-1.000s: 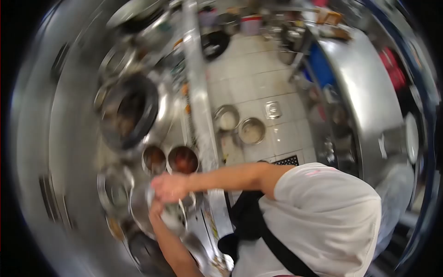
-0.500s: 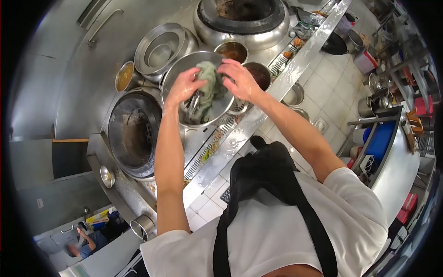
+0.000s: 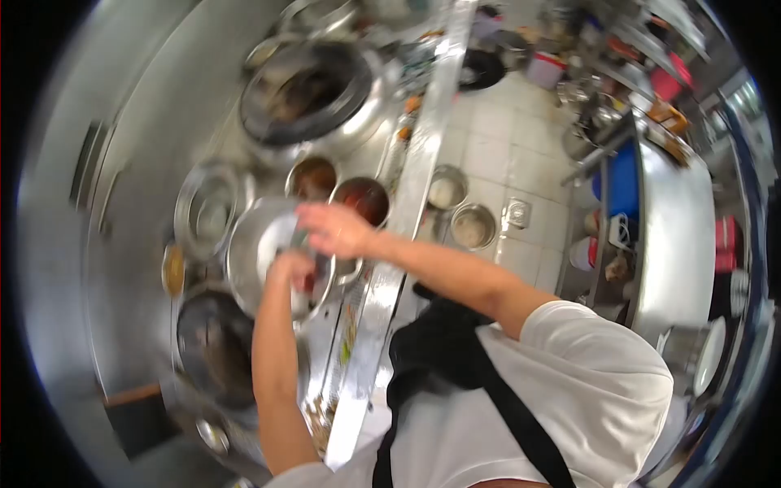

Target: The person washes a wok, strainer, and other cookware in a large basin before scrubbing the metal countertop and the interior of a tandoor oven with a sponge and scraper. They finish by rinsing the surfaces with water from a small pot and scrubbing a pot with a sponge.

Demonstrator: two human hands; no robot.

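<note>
A large steel pot stands on the steel range, with both hands over it. My left hand is blurred and closed over the pot's middle; what it holds is hidden. Just above and to its right, my right hand is open with its fingers apart. A small patch of the grey-green cloth shows between the hands; the rest is hidden or smeared.
Beyond the pot are a container of red liquid, one of brown sauce and nested steel bowls. Wok burners lie on both sides. Two pots stand on the tiled floor, right of the range edge.
The view has turned and shifted, so the pot appears lower and further left. My left hand has closed and come nearer to my right hand. Less of the cloth shows.
</note>
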